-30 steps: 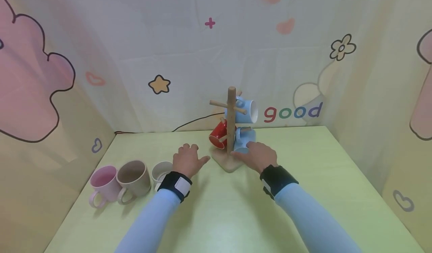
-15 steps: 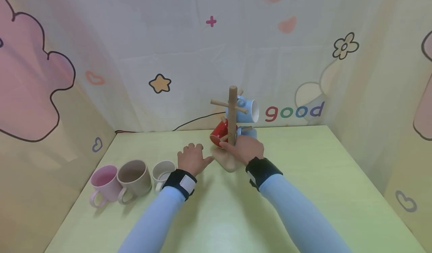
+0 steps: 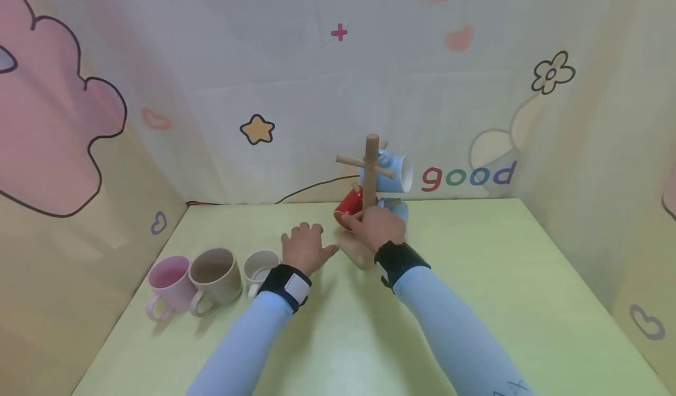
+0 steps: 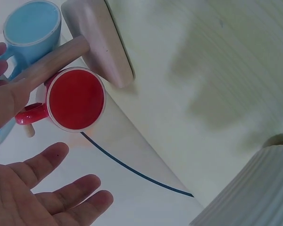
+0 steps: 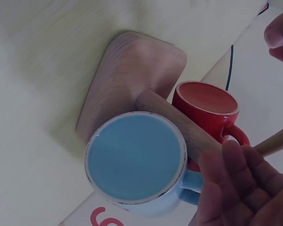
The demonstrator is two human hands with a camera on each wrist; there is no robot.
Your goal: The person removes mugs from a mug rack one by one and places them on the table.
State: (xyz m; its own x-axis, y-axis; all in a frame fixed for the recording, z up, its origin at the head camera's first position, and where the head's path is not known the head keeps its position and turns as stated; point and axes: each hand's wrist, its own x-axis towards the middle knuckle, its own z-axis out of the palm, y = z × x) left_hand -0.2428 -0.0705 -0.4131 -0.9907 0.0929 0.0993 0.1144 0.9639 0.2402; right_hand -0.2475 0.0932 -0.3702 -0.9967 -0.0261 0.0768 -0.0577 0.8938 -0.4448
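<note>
A wooden mug tree point(image 3: 372, 173) stands at the back of the table. A light blue mug point(image 3: 400, 174) hangs on an upper peg, another blue mug point(image 5: 136, 157) lower right. A red mug point(image 4: 76, 100) hangs lower left, its mouth towards the left wrist camera. My right hand point(image 3: 381, 227) is in front of the lower post, between the red and lower blue mugs. Its thumb overlaps the red mug's rim and its fingers are lightly bent; contact with the post cannot be told. My left hand point(image 3: 305, 249) hovers left of the wooden base, fingers spread, holding nothing.
At the left of the table point(image 3: 343, 337) stand a pink mug point(image 3: 176, 290), a taupe mug point(image 3: 224, 284) and a small white mug point(image 3: 261, 262), upright in a row. The left hand's wrist is close beside the white one. A patterned curtain point(image 3: 296, 102) backs the table.
My right hand has moved left from the lower blue mug to the front of the post. My left hand has shifted slightly right. The mugs stay in place.
</note>
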